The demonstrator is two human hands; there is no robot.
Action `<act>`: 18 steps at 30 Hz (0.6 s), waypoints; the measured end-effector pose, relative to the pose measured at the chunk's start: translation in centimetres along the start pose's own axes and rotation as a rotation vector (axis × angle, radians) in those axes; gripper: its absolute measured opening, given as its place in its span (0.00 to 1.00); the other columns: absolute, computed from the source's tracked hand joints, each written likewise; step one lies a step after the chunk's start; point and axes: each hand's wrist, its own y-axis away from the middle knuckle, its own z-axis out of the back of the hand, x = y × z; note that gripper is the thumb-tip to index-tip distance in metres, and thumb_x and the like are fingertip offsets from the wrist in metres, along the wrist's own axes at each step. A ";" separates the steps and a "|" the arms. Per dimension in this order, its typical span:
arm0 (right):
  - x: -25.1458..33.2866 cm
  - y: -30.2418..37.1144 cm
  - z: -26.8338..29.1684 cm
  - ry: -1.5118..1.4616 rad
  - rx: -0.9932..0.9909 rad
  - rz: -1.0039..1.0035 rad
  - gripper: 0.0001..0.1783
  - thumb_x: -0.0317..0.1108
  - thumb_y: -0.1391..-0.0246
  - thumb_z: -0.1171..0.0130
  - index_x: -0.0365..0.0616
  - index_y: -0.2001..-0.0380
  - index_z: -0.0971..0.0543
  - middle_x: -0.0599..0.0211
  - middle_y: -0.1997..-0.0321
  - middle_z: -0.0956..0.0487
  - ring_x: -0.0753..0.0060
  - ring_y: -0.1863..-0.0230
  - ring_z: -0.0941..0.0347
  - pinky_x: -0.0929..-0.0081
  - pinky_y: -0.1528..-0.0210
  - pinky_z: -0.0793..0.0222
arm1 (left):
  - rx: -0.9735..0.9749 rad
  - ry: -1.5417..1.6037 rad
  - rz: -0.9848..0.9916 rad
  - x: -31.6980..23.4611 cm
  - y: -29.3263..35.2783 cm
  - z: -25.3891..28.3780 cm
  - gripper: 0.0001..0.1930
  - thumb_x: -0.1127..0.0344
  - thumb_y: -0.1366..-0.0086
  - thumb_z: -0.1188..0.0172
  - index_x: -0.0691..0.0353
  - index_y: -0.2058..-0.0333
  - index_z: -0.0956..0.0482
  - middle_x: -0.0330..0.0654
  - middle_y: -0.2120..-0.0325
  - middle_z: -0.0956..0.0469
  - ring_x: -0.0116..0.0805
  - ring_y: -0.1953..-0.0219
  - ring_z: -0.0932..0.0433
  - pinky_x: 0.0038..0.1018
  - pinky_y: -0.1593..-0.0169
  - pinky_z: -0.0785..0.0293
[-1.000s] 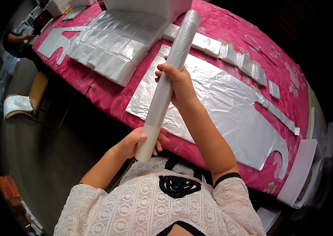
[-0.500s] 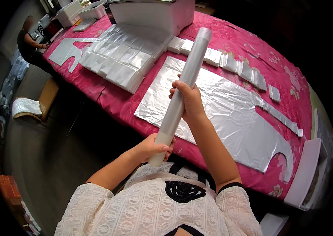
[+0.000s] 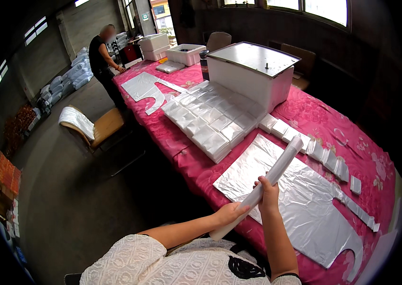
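A long roll of translucent plastic film [image 3: 285, 160] slants across in front of me, its far end over the table. My left hand [image 3: 230, 213] is closed round it near its lower end. Higher up, my right hand [image 3: 268, 194] grips it around the middle. Beneath the roll a shiny plastic apron [image 3: 305, 213] lies spread on the pink flowered tablecloth [image 3: 315, 114], with a neck cut-out and long straps at its right end. Beyond the apron runs a row of small folded plastic packets [image 3: 322, 154].
Left of the apron lies a wide stack of folded plastic packets [image 3: 205, 123] against a white box with a metal lid [image 3: 253, 59]. Another apron [image 3: 140, 88] lies farther off. A co-worker [image 3: 103, 59] stands at the table's far end, and a chair [image 3: 106, 126] stands left.
My view has swung up and to the left, bringing the co-worker, room and windows further into sight. Both hands keep hold of the roll, which now tilts more to the right.
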 end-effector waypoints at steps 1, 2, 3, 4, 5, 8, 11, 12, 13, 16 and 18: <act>0.4 -0.1 0.4 -0.013 -0.017 0.001 0.25 0.31 0.54 0.41 0.39 0.53 0.38 0.63 0.67 0.30 0.72 0.69 0.30 0.73 0.67 0.29 | 0.038 0.003 0.014 0.3 0.0 0.1 0.24 0.43 0.36 0.55 0.61 0.60 0.31 0.37 0.72 0.28 0.24 0.73 0.28 0.22 0.69 0.29; 0.7 -0.6 0.9 -0.028 -0.028 0.017 0.25 0.32 0.54 0.41 0.39 0.54 0.38 0.64 0.67 0.30 0.72 0.69 0.30 0.73 0.67 0.29 | 0.078 0.004 0.028 0.6 0.0 0.2 0.24 0.43 0.36 0.54 0.61 0.60 0.31 0.37 0.72 0.28 0.25 0.74 0.28 0.22 0.70 0.29; 0.9 -1.1 1.8 -0.048 -0.043 0.031 0.25 0.32 0.53 0.41 0.39 0.54 0.38 0.64 0.67 0.30 0.72 0.69 0.30 0.73 0.67 0.29 | 0.120 0.002 0.049 1.0 0.2 0.1 0.23 0.43 0.36 0.54 0.60 0.61 0.31 0.37 0.73 0.28 0.25 0.74 0.27 0.22 0.70 0.28; 1.3 -1.5 3.1 -0.065 -0.069 0.046 0.25 0.32 0.53 0.41 0.39 0.54 0.38 0.65 0.67 0.30 0.72 0.69 0.30 0.74 0.67 0.30 | 0.143 0.012 0.086 0.9 0.5 0.0 0.23 0.43 0.36 0.53 0.60 0.61 0.30 0.37 0.73 0.28 0.25 0.75 0.27 0.22 0.70 0.28; 1.8 -2.0 4.3 -0.088 -0.084 0.055 0.24 0.32 0.53 0.40 0.41 0.54 0.38 0.66 0.68 0.30 0.72 0.69 0.30 0.74 0.66 0.29 | 0.169 0.020 0.123 0.6 0.9 0.1 0.23 0.43 0.36 0.53 0.60 0.62 0.30 0.37 0.74 0.28 0.25 0.75 0.28 0.22 0.70 0.28; 2.4 -4.0 8.3 -0.135 -0.169 0.054 0.22 0.33 0.54 0.38 0.41 0.58 0.35 0.65 0.67 0.28 0.71 0.68 0.29 0.71 0.64 0.29 | 0.263 0.083 0.195 2.2 1.2 0.5 0.22 0.44 0.36 0.51 0.61 0.62 0.30 0.37 0.74 0.27 0.24 0.76 0.28 0.22 0.71 0.28; 3.5 -5.8 13.2 -0.040 -0.247 0.159 0.22 0.32 0.53 0.40 0.37 0.55 0.33 0.64 0.63 0.26 0.68 0.63 0.28 0.74 0.56 0.31 | 0.342 0.095 0.285 3.1 1.5 0.9 0.20 0.48 0.36 0.49 0.61 0.62 0.31 0.37 0.75 0.28 0.24 0.75 0.28 0.22 0.71 0.28; 3.8 -6.4 14.9 -0.052 -0.337 0.211 0.26 0.31 0.54 0.39 0.34 0.53 0.35 0.62 0.61 0.28 0.70 0.63 0.29 0.78 0.59 0.31 | 0.354 0.106 0.302 3.4 1.7 0.8 0.19 0.49 0.36 0.49 0.61 0.62 0.31 0.37 0.75 0.28 0.24 0.75 0.28 0.22 0.71 0.29; 4.4 -6.5 16.2 -0.025 -0.346 0.211 0.26 0.32 0.53 0.40 0.35 0.51 0.35 0.63 0.59 0.29 0.73 0.62 0.30 0.79 0.59 0.32 | 0.362 0.114 0.317 3.8 1.9 0.8 0.18 0.50 0.37 0.48 0.61 0.62 0.31 0.37 0.75 0.28 0.24 0.75 0.28 0.22 0.71 0.29; 7.1 -5.3 17.5 0.386 -0.417 0.147 0.19 0.38 0.50 0.42 0.39 0.57 0.28 0.67 0.62 0.25 0.79 0.66 0.31 0.81 0.65 0.35 | 0.351 0.120 0.387 4.6 2.2 1.4 0.16 0.53 0.37 0.46 0.62 0.62 0.31 0.37 0.75 0.28 0.24 0.75 0.28 0.23 0.69 0.29; 8.4 -4.3 17.9 0.519 -0.296 0.061 0.17 0.40 0.50 0.42 0.41 0.60 0.25 0.70 0.64 0.23 0.81 0.69 0.32 0.83 0.67 0.36 | 0.353 0.089 0.394 5.0 2.2 1.6 0.15 0.55 0.38 0.46 0.62 0.61 0.31 0.37 0.75 0.27 0.25 0.74 0.28 0.23 0.68 0.29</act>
